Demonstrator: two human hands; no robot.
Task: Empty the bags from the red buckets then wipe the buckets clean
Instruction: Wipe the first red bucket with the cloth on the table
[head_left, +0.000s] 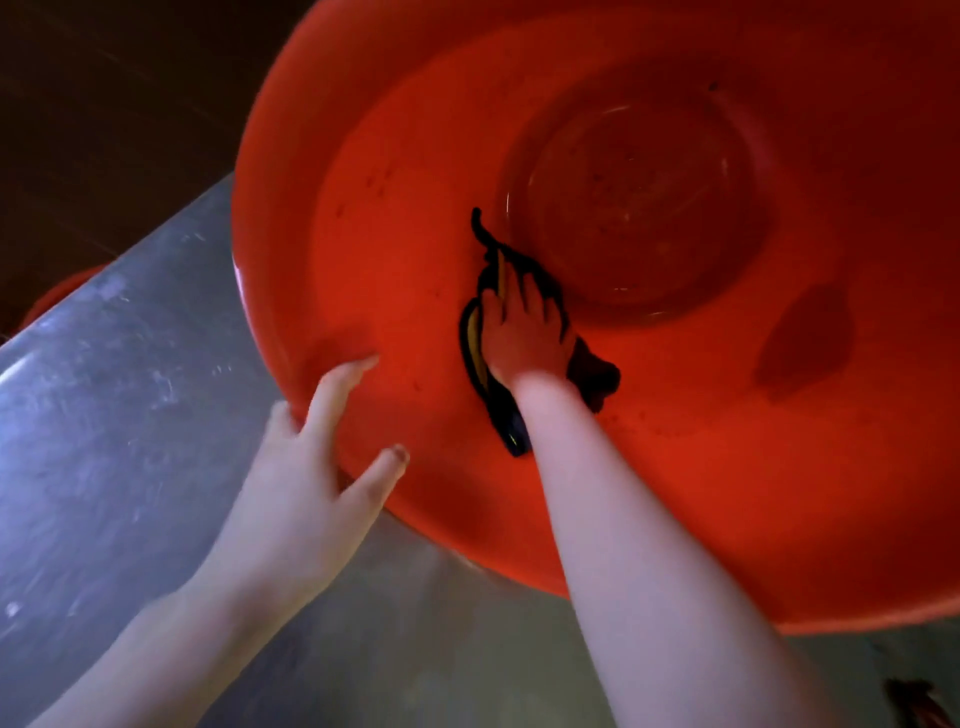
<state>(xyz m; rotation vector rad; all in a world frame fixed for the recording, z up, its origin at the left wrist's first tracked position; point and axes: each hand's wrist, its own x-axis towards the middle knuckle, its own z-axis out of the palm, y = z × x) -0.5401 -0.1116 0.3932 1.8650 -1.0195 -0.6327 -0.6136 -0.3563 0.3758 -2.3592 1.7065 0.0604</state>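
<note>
One scratched, dull grey metal surface (114, 415) at left, dark room behind. Left hand (311, 457) clamped round the rim of the tilted red bucket (415, 156); right hand (524, 332) deep inside, fingers spread flat, pressing a crumpled dark cloth (592, 374) against smooth glossy plastic wall.

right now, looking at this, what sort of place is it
Probably a utility or back-of-house work area, though little shows: a scuffed grey metal surface, a bare concrete-looking floor, and a big red bucket being wiped with a dark cloth.
</note>
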